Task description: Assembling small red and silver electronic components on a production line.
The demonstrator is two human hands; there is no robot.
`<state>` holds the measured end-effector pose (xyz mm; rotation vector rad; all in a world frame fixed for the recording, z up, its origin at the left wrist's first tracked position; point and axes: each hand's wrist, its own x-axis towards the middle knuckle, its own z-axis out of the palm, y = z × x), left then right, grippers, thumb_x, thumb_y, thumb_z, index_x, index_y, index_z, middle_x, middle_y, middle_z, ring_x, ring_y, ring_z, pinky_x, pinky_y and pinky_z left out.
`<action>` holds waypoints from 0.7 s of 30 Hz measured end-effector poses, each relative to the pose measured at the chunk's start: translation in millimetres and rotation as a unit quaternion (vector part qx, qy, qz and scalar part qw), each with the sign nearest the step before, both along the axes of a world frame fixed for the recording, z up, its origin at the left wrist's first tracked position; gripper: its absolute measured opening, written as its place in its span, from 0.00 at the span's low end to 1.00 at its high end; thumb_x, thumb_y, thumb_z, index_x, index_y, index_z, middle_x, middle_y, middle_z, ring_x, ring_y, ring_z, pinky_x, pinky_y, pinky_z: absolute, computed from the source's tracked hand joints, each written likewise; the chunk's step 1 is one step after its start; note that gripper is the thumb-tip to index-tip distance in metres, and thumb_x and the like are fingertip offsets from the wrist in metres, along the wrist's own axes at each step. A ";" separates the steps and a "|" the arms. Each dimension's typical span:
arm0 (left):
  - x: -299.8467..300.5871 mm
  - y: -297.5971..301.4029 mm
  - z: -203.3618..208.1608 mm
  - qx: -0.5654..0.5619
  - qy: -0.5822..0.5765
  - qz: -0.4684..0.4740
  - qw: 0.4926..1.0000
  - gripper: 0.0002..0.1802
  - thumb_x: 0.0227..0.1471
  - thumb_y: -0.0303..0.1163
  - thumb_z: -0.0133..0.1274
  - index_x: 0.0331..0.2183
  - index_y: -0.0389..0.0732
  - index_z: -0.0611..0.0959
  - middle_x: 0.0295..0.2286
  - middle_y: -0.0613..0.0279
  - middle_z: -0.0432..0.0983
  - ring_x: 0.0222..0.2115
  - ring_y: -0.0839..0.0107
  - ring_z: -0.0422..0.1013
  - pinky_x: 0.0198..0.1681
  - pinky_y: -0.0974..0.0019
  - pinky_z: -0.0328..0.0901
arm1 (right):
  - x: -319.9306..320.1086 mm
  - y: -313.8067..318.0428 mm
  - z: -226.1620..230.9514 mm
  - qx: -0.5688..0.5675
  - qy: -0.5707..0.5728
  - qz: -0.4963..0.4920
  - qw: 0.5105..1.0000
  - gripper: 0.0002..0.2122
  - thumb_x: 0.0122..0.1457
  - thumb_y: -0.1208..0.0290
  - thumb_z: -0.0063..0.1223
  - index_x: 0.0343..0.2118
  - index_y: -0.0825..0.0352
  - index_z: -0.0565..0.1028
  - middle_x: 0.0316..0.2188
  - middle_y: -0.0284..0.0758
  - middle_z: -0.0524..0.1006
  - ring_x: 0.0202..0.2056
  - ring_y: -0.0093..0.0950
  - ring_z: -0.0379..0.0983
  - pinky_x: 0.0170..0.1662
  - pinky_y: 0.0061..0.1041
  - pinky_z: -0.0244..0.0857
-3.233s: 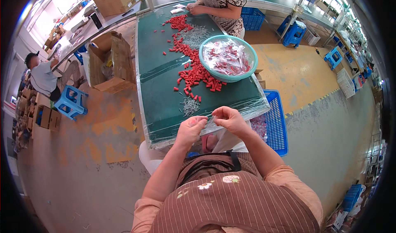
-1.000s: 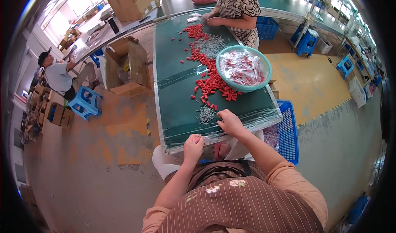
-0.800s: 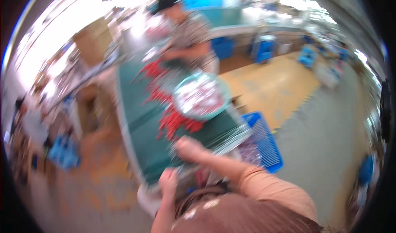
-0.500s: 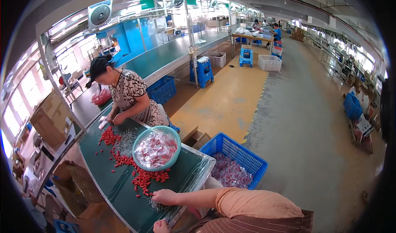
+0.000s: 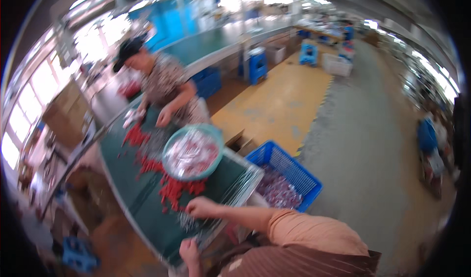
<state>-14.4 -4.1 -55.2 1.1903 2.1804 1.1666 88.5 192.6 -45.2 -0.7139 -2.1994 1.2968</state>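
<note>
My right hand point(image 5: 201, 208) is closed above the near end of the table, its fingers at the near edge of a pile of small red pieces point(image 5: 171, 191). Just below it lie thin grey metal pins point(image 5: 186, 221). My left hand point(image 5: 189, 250), also closed, is nearer me by the table's edge. Blur hides whatever either hand holds. Beyond my hands a mint-green basin point(image 5: 219, 165) stands on the green tabletop point(image 5: 147, 213), filled with clear plastic bags point(image 5: 192, 152) showing red inside. More grey pins point(image 5: 159, 140) lie left of the basin.
Across the table a co-worker point(image 5: 164, 83) has one hand at a white packet point(image 5: 132, 116) and the other over the pins. A blue crate point(image 5: 310, 191) of bagged pieces stands right of the table, beside an open carton point(image 5: 241, 142). A blue stool point(image 5: 78, 254) is at lower left.
The view has shifted and blurred. My left hand shows more fully, while my right hand remains by the pins. The co-worker's hands, together before, are now apart.
</note>
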 end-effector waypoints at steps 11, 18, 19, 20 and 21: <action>15.6 6.2 9.1 0.023 -0.157 0.114 0.981 0.08 0.43 0.31 0.54 0.23 0.36 0.78 0.17 0.62 0.72 0.20 0.75 0.66 0.27 0.69 0.63 | 12.2 5.5 4.7 0.003 -0.077 0.023 0.997 0.10 0.43 0.73 0.52 0.30 0.67 0.75 0.28 0.41 0.75 0.31 0.36 0.73 0.36 0.30 0.66; 19.4 1.0 12.6 0.022 -0.177 0.125 0.976 0.07 0.43 0.30 0.54 0.23 0.35 0.78 0.17 0.65 0.71 0.19 0.78 0.64 0.26 0.71 0.62 | 3.6 -14.5 7.6 0.260 -0.139 0.053 0.954 0.03 0.46 0.76 0.45 0.23 0.69 0.70 0.28 0.43 0.70 0.32 0.43 0.70 0.35 0.38 0.65; 18.5 0.2 10.8 0.024 -0.184 0.125 0.975 0.07 0.43 0.30 0.54 0.23 0.35 0.78 0.17 0.65 0.71 0.19 0.78 0.64 0.26 0.71 0.62 | 2.6 -14.7 10.1 0.261 -0.139 0.056 0.954 0.03 0.46 0.76 0.45 0.23 0.69 0.70 0.28 0.43 0.70 0.32 0.43 0.70 0.35 0.38 0.65; 17.8 -0.8 8.6 0.026 -0.190 0.125 0.973 0.08 0.43 0.30 0.55 0.24 0.35 0.78 0.17 0.66 0.71 0.20 0.78 0.64 0.26 0.71 0.62 | 2.7 -14.0 12.9 0.282 -0.154 0.064 0.945 0.03 0.47 0.77 0.44 0.22 0.69 0.70 0.27 0.42 0.70 0.32 0.42 0.70 0.35 0.37 0.66; 17.1 -2.3 6.4 0.026 -0.191 0.128 0.973 0.08 0.43 0.30 0.55 0.24 0.35 0.78 0.17 0.66 0.71 0.20 0.78 0.64 0.26 0.71 0.62 | 3.2 -14.1 15.5 0.303 -0.167 0.071 0.935 0.03 0.47 0.77 0.43 0.22 0.69 0.69 0.27 0.42 0.71 0.31 0.42 0.70 0.34 0.37 0.66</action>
